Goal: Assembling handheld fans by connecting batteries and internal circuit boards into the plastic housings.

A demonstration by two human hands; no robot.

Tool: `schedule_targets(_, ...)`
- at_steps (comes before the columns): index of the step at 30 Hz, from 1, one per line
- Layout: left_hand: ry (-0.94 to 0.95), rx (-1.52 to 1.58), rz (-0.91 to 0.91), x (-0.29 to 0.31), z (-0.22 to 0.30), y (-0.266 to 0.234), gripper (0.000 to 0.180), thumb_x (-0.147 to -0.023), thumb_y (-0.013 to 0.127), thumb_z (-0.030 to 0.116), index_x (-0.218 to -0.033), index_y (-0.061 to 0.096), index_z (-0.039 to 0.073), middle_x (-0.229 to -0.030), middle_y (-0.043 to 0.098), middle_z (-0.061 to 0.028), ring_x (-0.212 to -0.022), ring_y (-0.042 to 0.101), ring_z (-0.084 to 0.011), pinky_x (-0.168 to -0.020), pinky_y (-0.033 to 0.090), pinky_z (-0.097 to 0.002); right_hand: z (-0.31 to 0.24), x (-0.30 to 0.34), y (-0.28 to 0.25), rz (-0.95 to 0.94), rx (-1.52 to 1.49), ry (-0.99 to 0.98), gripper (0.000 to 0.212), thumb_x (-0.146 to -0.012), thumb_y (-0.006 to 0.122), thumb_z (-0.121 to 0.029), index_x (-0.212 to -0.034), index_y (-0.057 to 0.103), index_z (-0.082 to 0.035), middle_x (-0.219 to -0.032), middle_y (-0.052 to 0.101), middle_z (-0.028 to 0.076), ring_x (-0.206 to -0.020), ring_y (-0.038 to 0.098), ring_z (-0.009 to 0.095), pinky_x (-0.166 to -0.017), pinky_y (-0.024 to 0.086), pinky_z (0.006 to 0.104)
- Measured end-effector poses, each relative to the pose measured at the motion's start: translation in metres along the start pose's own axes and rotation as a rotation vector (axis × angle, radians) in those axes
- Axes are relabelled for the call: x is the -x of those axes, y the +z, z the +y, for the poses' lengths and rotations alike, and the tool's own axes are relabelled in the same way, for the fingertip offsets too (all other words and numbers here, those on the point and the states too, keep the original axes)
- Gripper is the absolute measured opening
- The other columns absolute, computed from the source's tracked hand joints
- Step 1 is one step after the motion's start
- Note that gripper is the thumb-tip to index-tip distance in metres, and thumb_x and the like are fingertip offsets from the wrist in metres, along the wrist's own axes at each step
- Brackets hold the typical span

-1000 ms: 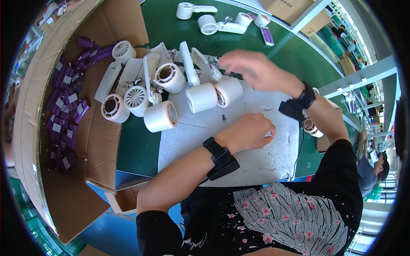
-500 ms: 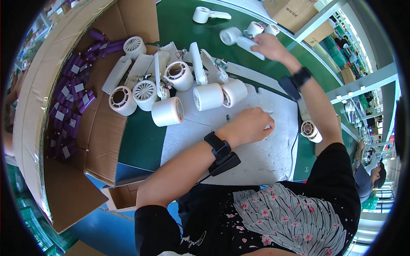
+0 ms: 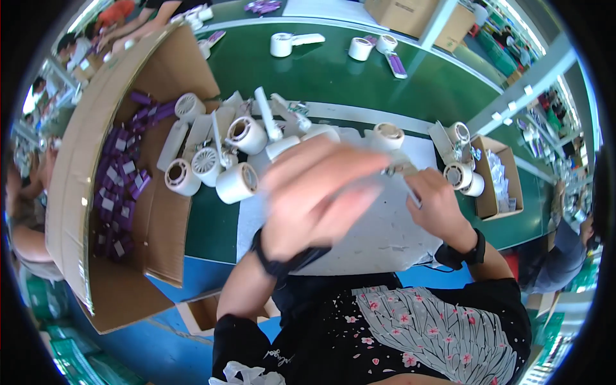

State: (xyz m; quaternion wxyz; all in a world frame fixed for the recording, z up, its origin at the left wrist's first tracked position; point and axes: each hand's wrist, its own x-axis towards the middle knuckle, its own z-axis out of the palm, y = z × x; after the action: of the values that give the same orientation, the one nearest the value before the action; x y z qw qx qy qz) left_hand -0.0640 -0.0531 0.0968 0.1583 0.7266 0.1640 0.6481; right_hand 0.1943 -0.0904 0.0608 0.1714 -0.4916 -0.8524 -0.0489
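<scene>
My right hand [image 3: 439,202] grips a white handheld fan [image 3: 389,136] by its handle above the foam sheet [image 3: 385,247]. The fan's round head points away from me, and a small metallic part shows near its neck. Close by on the left, my left hand [image 3: 314,192] is smeared by motion, its fingers reaching toward the fan; whether it holds anything is not visible. Behind that hand lie several white fans and half-shells, among them a fan with a round opening [image 3: 247,133] and one lying on its side [image 3: 237,183]. Circuit boards show in some handles.
At left stands a tall open carton [image 3: 163,218] with many purple cylindrical cells [image 3: 119,176]. A small box [image 3: 497,208] of pale packets sits at right beside more white fans [image 3: 458,174]. Other fans [image 3: 281,45] rest on the green belt [image 3: 308,77]. Co-workers sit at both sides.
My right hand has come back from the belt toward me with a white fan. My left hand has shifted left and its fist has opened out. The whole view has tilted.
</scene>
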Motion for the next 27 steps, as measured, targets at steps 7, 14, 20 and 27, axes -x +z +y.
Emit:
schedule_targets(7, 0.359, -0.071, 0.176, 0.008, 0.124, -0.025, 0.066, -0.096, 0.038, 0.058, -0.149, 0.018, 0.025, -0.127, 0.042, -0.0013, -0.099, 0.047, -0.0238, -0.068, 0.043, -0.0465, -0.022, 0.024, 0.022, -0.03, -0.209, -0.094, 0.033, -0.069, 0.073, -0.011, -0.097, 0.058, 0.0, -0.082, 0.053, 0.013, -0.078, 0.054, 0.032, -0.074, 0.047, 0.039)
schedule_targets(14, 0.312, 0.124, 0.335, -0.007, 0.131, -0.004, 0.05, -0.096, 0.041, 0.055, -0.132, 0.039, 0.02, -0.113, 0.043, -0.0008, -0.087, 0.046, -0.0194, -0.063, 0.038, -0.0376, -0.019, 0.014, 0.023, -0.188, -0.336, -0.13, 0.043, -0.074, 0.074, -0.019, -0.108, 0.057, 0.001, -0.091, 0.057, 0.014, -0.088, 0.057, 0.033, -0.078, 0.048, 0.0384)
schedule_targets(20, 0.264, 0.361, 0.325, -0.017, 0.124, 0.006, 0.047, -0.097, 0.041, 0.055, -0.119, 0.045, 0.014, -0.093, 0.044, -0.0008, -0.083, 0.044, -0.0152, -0.063, 0.035, -0.0334, 0.021, -0.069, -0.044, -0.295, -0.357, -0.198, 0.044, -0.082, 0.07, -0.026, -0.118, 0.058, -0.003, -0.1, 0.063, 0.015, -0.088, 0.062, 0.03, -0.078, 0.051, 0.0382)
schedule_targets(27, 0.221, 0.293, 0.252, -0.017, 0.122, -0.005, 0.041, -0.096, 0.045, 0.051, -0.115, 0.047, 0.014, -0.088, 0.041, -0.0003, -0.081, 0.041, -0.0145, -0.067, 0.034, -0.0311, 0.097, -0.233, -0.002, -0.186, -0.244, 0.084, 0.038, -0.081, 0.064, -0.019, -0.113, 0.059, 0.002, -0.103, 0.065, 0.02, -0.089, 0.064, 0.032, -0.081, 0.051, 0.039)
